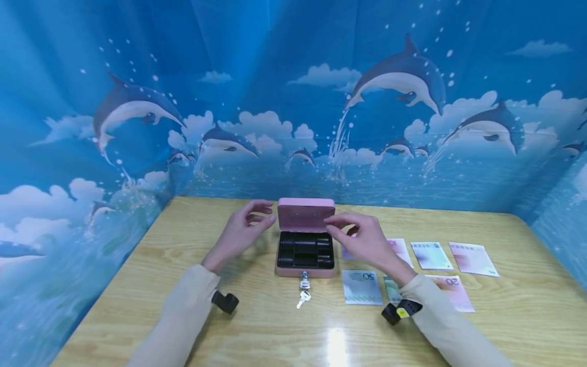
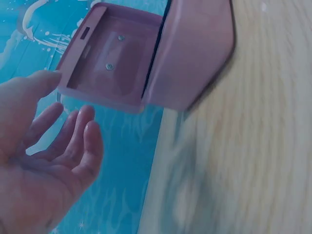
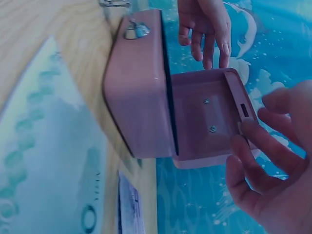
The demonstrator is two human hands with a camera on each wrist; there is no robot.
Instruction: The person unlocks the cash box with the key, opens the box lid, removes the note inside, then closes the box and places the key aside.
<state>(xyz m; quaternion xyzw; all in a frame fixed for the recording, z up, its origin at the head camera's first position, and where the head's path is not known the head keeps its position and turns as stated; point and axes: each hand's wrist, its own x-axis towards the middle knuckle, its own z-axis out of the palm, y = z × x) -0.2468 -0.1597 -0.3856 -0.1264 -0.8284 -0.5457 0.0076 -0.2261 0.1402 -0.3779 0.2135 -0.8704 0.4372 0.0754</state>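
Observation:
A pink cash box [image 1: 284, 272] stands on the table with its lid [image 1: 306, 218] raised. In it sits a black compartment tray [image 1: 305, 246], and a key [image 1: 303, 296] hangs from the lock at the front. My left hand [image 1: 244, 227] is just left of the lid, fingers loosely bent and apart, holding nothing. In the left wrist view its thumb [image 2: 45, 84] overlaps the lid's corner. On the other side my right hand [image 1: 362, 235] has its loosely bent fingertips at the lid's right edge. The right wrist view shows those fingers [image 3: 256, 163] spread, not wrapped around the lid.
Several banknotes lie to the right of the box, among them a green 50 note [image 1: 362, 287], a pink 20 note [image 1: 454, 294] and a bluish note [image 1: 432, 255]. My right forearm covers part of them. A dolphin-print curtain [image 1: 275, 102] borders the wooden table [image 1: 257, 331].

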